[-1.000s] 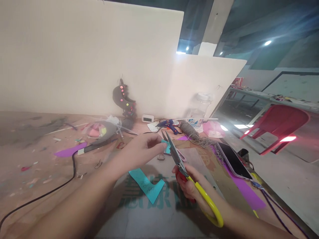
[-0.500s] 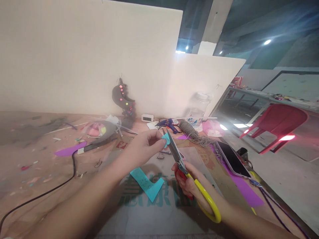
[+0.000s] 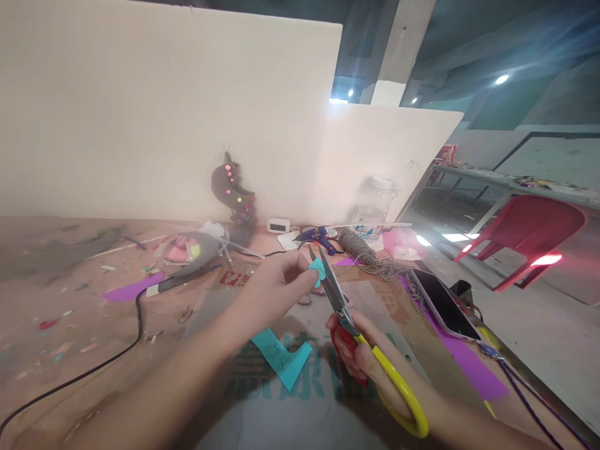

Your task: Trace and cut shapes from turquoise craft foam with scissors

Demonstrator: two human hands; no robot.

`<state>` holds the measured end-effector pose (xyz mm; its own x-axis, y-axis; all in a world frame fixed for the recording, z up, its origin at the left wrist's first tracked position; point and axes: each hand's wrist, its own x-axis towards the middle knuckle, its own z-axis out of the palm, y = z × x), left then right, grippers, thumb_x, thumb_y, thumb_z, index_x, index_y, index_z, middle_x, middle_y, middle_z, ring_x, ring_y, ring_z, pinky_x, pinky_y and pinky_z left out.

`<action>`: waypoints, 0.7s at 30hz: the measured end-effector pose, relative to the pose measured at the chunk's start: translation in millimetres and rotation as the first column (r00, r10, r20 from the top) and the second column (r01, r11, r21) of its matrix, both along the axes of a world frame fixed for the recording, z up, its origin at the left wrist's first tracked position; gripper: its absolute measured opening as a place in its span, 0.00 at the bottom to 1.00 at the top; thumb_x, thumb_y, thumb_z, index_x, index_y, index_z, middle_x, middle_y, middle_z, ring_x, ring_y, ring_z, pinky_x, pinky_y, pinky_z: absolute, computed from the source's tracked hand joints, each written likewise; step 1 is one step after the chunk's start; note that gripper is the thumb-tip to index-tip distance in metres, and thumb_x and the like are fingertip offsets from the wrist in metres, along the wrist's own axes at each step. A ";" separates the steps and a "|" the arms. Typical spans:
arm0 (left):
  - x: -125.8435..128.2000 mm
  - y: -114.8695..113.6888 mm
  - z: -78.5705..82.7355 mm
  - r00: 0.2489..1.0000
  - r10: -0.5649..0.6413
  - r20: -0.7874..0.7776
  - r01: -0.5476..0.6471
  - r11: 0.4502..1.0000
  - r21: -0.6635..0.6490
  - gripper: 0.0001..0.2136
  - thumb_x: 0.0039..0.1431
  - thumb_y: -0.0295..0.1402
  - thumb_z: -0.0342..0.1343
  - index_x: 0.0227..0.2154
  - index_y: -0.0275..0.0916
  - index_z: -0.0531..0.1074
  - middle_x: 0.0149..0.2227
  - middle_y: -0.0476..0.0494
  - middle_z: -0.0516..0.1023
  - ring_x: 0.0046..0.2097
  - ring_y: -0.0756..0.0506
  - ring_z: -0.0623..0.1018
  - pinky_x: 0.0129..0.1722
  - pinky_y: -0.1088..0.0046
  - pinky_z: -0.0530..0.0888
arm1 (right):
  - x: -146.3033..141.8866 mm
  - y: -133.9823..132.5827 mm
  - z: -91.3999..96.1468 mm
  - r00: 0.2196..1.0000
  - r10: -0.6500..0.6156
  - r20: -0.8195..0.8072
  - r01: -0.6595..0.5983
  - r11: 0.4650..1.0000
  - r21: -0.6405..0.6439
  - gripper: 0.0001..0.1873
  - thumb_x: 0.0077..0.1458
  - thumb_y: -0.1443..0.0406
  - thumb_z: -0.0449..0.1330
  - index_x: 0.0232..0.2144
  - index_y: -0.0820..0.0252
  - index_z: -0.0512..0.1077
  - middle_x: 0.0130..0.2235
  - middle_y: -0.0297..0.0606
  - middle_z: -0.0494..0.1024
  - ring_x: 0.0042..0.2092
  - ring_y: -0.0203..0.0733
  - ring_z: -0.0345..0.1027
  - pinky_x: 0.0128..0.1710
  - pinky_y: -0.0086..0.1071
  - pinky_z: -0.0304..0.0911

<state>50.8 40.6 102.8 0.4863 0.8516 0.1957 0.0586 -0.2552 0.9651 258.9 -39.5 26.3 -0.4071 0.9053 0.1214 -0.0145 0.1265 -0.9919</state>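
The left hand (image 3: pixel 274 284) is pinched shut on a small teal paper piece (image 3: pixel 317 270), thumb and fingertips closed on its left side, holding it up above the middle of the desk (image 3: pixel 70 312). The right hand (image 3: pixel 363 356) is closed around the handles of a pair of scissors (image 3: pixel 349 325), fingers through the red and yellow loops, with the large yellow loop curving down toward the near edge of the desk. The blades point up and away from the person, slightly parted, and meet the teal piece at its right edge.

Below the hands, a larger teal paper offcut (image 3: pixel 281 356) with an L-like outline and faint pencil marks lies flat on a sheet of cardboard (image 3: pixel 281 406) with green printed characters. A black cable (image 3: pixel 94 369) runs across the left part of the desk, near a purple paper strip (image 3: pixel 126 290). Toward the far edge, against a white board (image 3: pixel 164 112), stand a dark crescent-shaped craft piece (image 3: pixel 232 190) dotted with coloured spots, a small white clock (image 3: pixel 278 224) and a clear plastic jar (image 3: pixel 375 203). A blue glue gun (image 3: pixel 316 236) and a bundle of grey twine (image 3: pixel 360 250) lie just in front of them. Near the right edge a phone (image 3: pixel 443 304) rests face up on purple paper (image 3: pixel 473 369). Beyond the desk, a red plastic chair (image 3: pixel 525 231) stands on the floor.
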 end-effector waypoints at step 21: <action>0.8 0.9 -1.9 0.999 0.016 -0.046 -0.014 0.999 0.032 0.12 0.64 0.42 0.53 0.27 0.42 0.66 0.31 0.48 0.78 0.35 0.46 0.77 0.37 0.69 0.74 | 1.4 0.1 -4.9 1.000 -0.005 -0.018 0.005 1.000 0.002 0.31 0.60 0.38 0.53 0.49 0.55 0.63 0.30 0.28 0.56 0.26 0.30 0.45 0.23 0.27 0.47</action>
